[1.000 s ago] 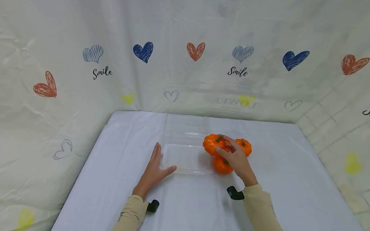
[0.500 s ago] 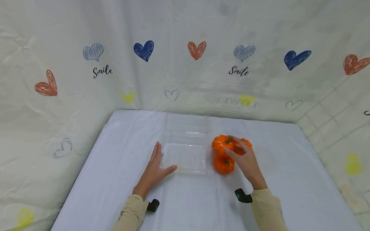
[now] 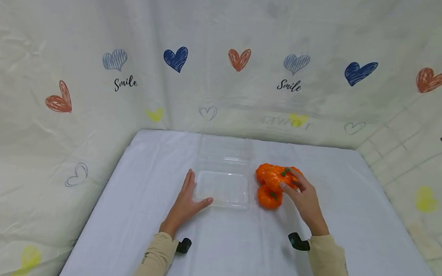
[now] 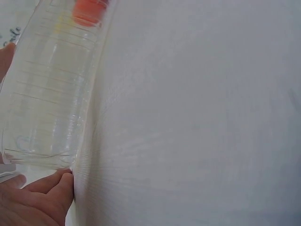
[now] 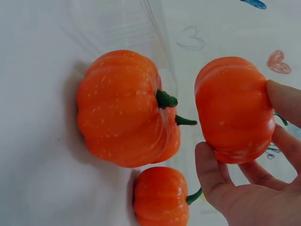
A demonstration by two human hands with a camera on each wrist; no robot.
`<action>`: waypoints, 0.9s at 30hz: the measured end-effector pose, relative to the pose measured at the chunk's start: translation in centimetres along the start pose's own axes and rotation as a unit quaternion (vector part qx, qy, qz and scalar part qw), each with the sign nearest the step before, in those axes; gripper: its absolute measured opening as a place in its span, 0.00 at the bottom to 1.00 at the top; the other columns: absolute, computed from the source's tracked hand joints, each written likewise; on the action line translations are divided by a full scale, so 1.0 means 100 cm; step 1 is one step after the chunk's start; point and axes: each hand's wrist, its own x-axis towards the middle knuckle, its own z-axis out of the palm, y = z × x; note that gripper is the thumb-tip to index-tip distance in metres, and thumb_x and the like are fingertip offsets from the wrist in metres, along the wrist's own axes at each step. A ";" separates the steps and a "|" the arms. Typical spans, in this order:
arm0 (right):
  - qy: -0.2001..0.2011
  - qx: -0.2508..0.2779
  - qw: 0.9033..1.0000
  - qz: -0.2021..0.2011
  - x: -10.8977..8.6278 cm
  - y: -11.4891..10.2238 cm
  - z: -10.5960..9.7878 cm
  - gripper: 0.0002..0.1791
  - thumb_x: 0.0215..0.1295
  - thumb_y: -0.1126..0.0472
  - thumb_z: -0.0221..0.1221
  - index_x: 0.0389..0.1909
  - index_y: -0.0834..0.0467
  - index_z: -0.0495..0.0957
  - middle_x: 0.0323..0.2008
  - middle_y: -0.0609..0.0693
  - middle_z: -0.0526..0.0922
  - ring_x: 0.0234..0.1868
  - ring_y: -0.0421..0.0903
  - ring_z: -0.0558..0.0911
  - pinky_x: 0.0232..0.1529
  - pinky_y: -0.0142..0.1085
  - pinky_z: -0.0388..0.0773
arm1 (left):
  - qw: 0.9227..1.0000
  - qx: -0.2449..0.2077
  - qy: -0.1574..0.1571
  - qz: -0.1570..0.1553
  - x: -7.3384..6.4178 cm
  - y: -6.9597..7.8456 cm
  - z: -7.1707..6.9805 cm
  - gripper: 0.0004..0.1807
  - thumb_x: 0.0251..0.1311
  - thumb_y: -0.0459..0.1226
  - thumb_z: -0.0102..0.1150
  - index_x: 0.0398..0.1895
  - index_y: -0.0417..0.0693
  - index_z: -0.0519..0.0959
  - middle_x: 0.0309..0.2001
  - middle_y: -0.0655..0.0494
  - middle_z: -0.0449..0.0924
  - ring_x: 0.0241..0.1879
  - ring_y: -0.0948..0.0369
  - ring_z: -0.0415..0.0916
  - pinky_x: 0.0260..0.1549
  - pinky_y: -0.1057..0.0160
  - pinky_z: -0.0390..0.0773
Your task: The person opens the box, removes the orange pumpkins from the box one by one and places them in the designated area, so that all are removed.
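Note:
My right hand grips a small orange toy pumpkin between thumb and fingers, raised above the table. Beneath and beside it are other orange pumpkins: a front one with a green stem, and one at the back left partly covered by the held one. A clear plastic clamshell box lies with its lid folded back, away from me. At its left front corner my left hand rests with fingers straight and thumb spread; the left wrist view shows the fingertips touching the box's edge.
A white cloth covers the table. Behind the far edge hangs a pale curtain printed with hearts. From the right wrist, a larger pumpkin and a smaller one sit close to the box.
My right hand has moved right with the pumpkin, from beside the box's right edge to over the other pumpkins. The left hand has stayed at the box.

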 end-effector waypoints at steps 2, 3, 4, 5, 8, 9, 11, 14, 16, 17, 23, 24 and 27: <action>0.005 0.001 1.000 0.006 -0.002 0.002 -0.002 0.41 0.78 0.46 0.63 0.84 0.54 0.61 0.83 0.56 0.58 0.76 0.64 0.65 0.74 0.64 0.66 | 1.000 0.001 -0.002 -0.002 -0.001 0.000 0.000 0.68 0.60 0.60 0.75 0.89 0.53 0.37 0.88 0.61 0.29 0.81 0.47 0.56 0.79 0.42 0.54; 0.009 0.001 1.000 0.009 -0.003 0.003 -0.003 0.41 0.78 0.46 0.63 0.85 0.53 0.61 0.84 0.56 0.58 0.76 0.64 0.65 0.74 0.64 0.66 | 1.000 0.001 -0.003 -0.004 -0.001 0.000 0.000 0.69 0.60 0.61 0.75 0.89 0.54 0.37 0.88 0.62 0.29 0.81 0.48 0.56 0.79 0.42 0.54; 0.011 -0.002 1.000 0.012 -0.004 0.003 -0.005 0.41 0.78 0.45 0.63 0.85 0.53 0.60 0.84 0.56 0.57 0.76 0.64 0.65 0.74 0.64 0.66 | 1.000 0.002 -0.004 -0.005 -0.001 0.000 0.000 0.69 0.60 0.62 0.75 0.89 0.54 0.37 0.88 0.64 0.29 0.81 0.48 0.56 0.79 0.43 0.54; 0.015 -0.004 1.000 0.013 -0.005 0.004 -0.006 0.41 0.78 0.45 0.63 0.85 0.53 0.60 0.84 0.56 0.57 0.76 0.64 0.65 0.74 0.63 0.66 | 1.000 0.004 -0.004 -0.004 -0.001 0.000 0.000 0.69 0.60 0.62 0.75 0.89 0.54 0.37 0.88 0.64 0.29 0.81 0.48 0.57 0.79 0.43 0.55; 0.020 -0.011 1.000 0.013 -0.007 0.006 -0.010 0.42 0.78 0.44 0.63 0.85 0.54 0.60 0.83 0.56 0.59 0.76 0.63 0.65 0.73 0.61 0.68 | 1.000 0.006 -0.005 0.000 -0.002 0.000 -0.001 0.69 0.60 0.62 0.75 0.89 0.53 0.37 0.88 0.61 0.29 0.81 0.48 0.57 0.79 0.43 0.54; 0.022 -0.017 1.000 0.014 -0.008 0.006 -0.011 0.42 0.78 0.43 0.63 0.85 0.54 0.61 0.83 0.55 0.59 0.76 0.63 0.66 0.72 0.59 0.69 | 1.000 0.006 -0.006 0.000 -0.002 0.000 -0.001 0.69 0.60 0.61 0.75 0.89 0.53 0.37 0.88 0.61 0.29 0.81 0.48 0.56 0.79 0.43 0.54; 0.026 -0.021 0.999 0.018 -0.010 0.007 -0.013 0.42 0.78 0.42 0.63 0.85 0.54 0.61 0.83 0.56 0.60 0.76 0.63 0.66 0.72 0.59 0.71 | 1.000 0.006 -0.007 0.000 -0.003 0.001 -0.001 0.68 0.61 0.61 0.75 0.89 0.52 0.37 0.88 0.61 0.29 0.81 0.48 0.56 0.79 0.43 0.54; 0.030 -0.020 0.999 0.030 -0.013 0.009 -0.015 0.42 0.79 0.42 0.62 0.85 0.54 0.60 0.83 0.57 0.59 0.76 0.63 0.65 0.72 0.60 0.70 | 1.000 0.007 -0.010 -0.001 -0.003 0.002 -0.002 0.68 0.61 0.61 0.75 0.89 0.52 0.37 0.88 0.62 0.29 0.82 0.48 0.55 0.79 0.43 0.53; 0.034 -0.015 0.999 0.037 -0.014 0.011 -0.017 0.42 0.79 0.43 0.62 0.85 0.54 0.59 0.83 0.57 0.59 0.76 0.64 0.64 0.72 0.62 0.69 | 1.000 0.009 -0.010 -0.001 -0.003 0.002 -0.002 0.69 0.60 0.61 0.74 0.89 0.50 0.37 0.88 0.62 0.29 0.82 0.48 0.55 0.79 0.43 0.53; 0.035 -0.015 0.998 0.041 -0.015 0.012 -0.017 0.42 0.79 0.43 0.62 0.85 0.54 0.59 0.83 0.58 0.59 0.77 0.64 0.64 0.72 0.62 0.68 | 1.000 0.010 -0.010 0.000 -0.003 0.001 -0.002 0.69 0.60 0.62 0.75 0.89 0.49 0.38 0.88 0.62 0.29 0.82 0.48 0.55 0.79 0.43 0.53; 0.041 -0.026 0.998 0.049 -0.018 0.016 -0.023 0.42 0.80 0.44 0.61 0.86 0.56 0.57 0.83 0.60 0.59 0.77 0.65 0.63 0.72 0.61 0.70 | 1.000 0.008 -0.008 0.005 -0.002 0.000 -0.002 0.68 0.61 0.60 0.75 0.89 0.48 0.38 0.88 0.60 0.29 0.81 0.47 0.56 0.79 0.42 0.54; 0.040 -0.026 0.998 0.050 -0.018 0.017 -0.024 0.42 0.80 0.45 0.62 0.86 0.56 0.57 0.83 0.60 0.59 0.77 0.65 0.64 0.71 0.59 0.71 | 1.000 0.008 -0.008 0.005 -0.002 -0.001 -0.001 0.68 0.61 0.60 0.75 0.89 0.48 0.38 0.88 0.61 0.29 0.81 0.47 0.56 0.79 0.42 0.54; 0.042 -0.031 0.997 0.052 -0.019 0.020 -0.026 0.41 0.80 0.46 0.61 0.85 0.56 0.58 0.83 0.60 0.59 0.77 0.66 0.64 0.68 0.45 0.76 | 1.000 0.005 -0.006 0.005 -0.001 -0.001 -0.001 0.68 0.61 0.59 0.76 0.89 0.48 0.38 0.88 0.61 0.30 0.81 0.47 0.56 0.79 0.42 0.54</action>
